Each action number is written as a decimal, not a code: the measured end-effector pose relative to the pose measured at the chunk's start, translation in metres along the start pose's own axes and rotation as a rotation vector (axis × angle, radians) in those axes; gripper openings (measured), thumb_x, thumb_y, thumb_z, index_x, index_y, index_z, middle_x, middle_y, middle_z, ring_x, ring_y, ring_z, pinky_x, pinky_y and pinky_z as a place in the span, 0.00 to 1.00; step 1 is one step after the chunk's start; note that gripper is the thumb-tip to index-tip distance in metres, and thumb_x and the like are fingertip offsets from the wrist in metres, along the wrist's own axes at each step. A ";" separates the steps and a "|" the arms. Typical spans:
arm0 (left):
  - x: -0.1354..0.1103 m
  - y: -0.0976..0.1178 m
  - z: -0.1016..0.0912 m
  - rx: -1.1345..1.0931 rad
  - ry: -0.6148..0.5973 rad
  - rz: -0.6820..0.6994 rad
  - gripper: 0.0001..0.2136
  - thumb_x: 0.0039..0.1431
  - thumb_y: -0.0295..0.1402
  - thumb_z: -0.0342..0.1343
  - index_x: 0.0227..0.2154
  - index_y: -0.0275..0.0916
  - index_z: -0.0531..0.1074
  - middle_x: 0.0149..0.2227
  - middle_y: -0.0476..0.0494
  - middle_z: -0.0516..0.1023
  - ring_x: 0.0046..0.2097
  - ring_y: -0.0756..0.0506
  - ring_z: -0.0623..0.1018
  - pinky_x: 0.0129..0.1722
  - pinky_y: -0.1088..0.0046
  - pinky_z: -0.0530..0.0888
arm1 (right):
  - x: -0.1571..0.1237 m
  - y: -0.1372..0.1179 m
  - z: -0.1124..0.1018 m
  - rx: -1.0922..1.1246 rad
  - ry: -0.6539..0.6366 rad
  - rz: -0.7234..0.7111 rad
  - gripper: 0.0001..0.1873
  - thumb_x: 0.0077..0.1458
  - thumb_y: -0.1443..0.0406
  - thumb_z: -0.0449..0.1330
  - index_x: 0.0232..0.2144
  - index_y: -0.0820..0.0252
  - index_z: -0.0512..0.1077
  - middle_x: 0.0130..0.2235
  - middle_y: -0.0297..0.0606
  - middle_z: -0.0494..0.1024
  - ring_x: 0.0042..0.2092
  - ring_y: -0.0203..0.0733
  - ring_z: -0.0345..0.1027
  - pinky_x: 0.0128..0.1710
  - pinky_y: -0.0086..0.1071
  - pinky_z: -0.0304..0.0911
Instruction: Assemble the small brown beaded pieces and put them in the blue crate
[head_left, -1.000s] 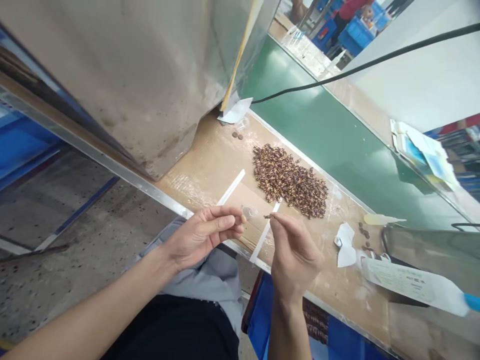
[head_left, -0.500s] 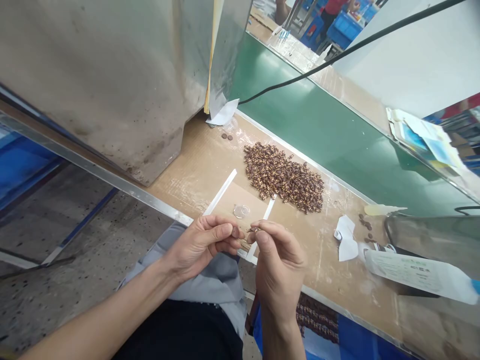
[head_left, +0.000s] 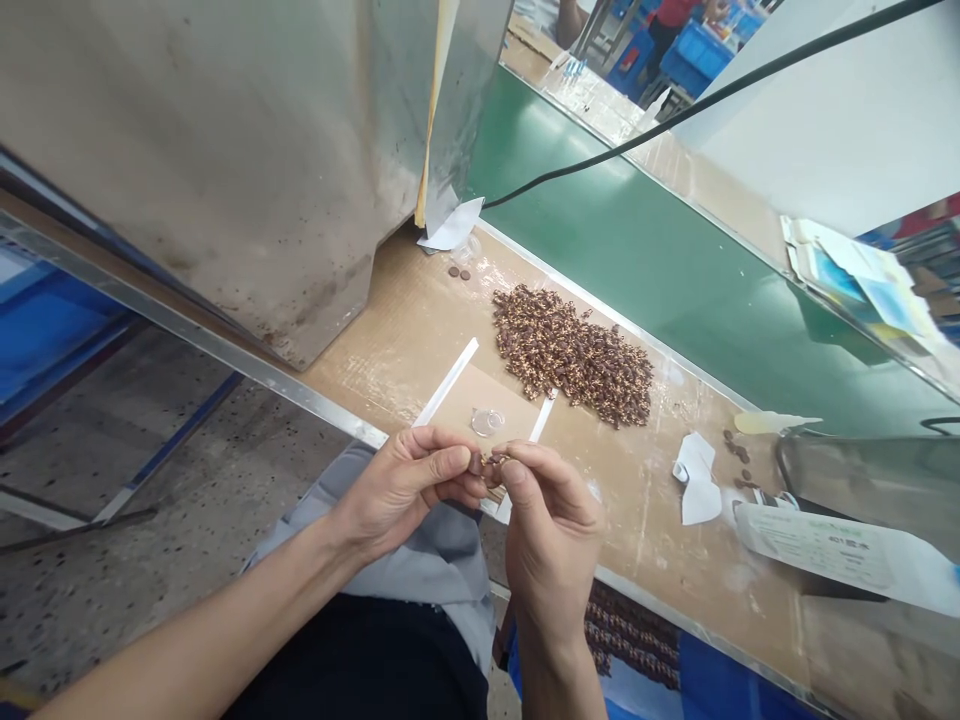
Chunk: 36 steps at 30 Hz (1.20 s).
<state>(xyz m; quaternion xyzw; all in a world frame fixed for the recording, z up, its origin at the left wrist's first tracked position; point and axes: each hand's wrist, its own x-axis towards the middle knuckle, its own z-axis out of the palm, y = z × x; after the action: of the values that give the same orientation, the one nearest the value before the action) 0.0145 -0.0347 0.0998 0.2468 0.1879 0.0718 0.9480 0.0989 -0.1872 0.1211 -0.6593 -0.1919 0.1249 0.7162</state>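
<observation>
Between thumb and fingertips, my left hand (head_left: 424, 470) pinches a small brown disc (head_left: 475, 463). My right hand (head_left: 551, 500) is closed on a small gold-and-brown piece (head_left: 493, 460), which meets or nearly meets the disc; whether they touch I cannot tell. Just beyond my fingertips a small clear round dish (head_left: 487, 422) lies on the cardboard-covered bench (head_left: 360, 385), between two white strips. Farther back is a large heap of brown-and-gold small pieces (head_left: 574, 355).
A large metal housing (head_left: 225, 170) stands at left. On the right are a white bottle (head_left: 847, 555), crumpled paper (head_left: 696, 478) and loose brown discs (head_left: 739, 450). A black cable (head_left: 615, 150) crosses above. Below the bench edge, a blue crate (head_left: 712, 665) contains rows of similar pieces.
My right hand has moved left, bringing the gold-and-brown piece up to the disc in my left hand. The whole view has shifted slightly.
</observation>
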 end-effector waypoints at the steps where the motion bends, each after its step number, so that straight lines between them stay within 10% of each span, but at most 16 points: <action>1: 0.000 0.000 0.000 -0.003 -0.006 0.000 0.13 0.58 0.41 0.88 0.37 0.39 0.93 0.35 0.41 0.94 0.32 0.47 0.91 0.38 0.78 0.89 | 0.000 0.000 0.000 0.009 -0.003 0.003 0.05 0.74 0.64 0.78 0.49 0.49 0.92 0.47 0.38 0.92 0.47 0.46 0.89 0.47 0.36 0.86; 36: -0.011 0.014 0.019 0.074 0.070 -0.009 0.13 0.58 0.41 0.89 0.37 0.39 0.94 0.37 0.44 0.94 0.35 0.49 0.93 0.39 0.82 0.89 | -0.003 0.005 -0.001 -0.268 -0.009 -0.377 0.13 0.75 0.72 0.74 0.52 0.47 0.90 0.48 0.36 0.93 0.50 0.46 0.90 0.52 0.40 0.87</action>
<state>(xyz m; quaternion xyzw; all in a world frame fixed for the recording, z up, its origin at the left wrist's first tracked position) 0.0114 -0.0336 0.1250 0.2783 0.2245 0.0689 0.9314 0.0969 -0.1888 0.1162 -0.7005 -0.3297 -0.0348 0.6320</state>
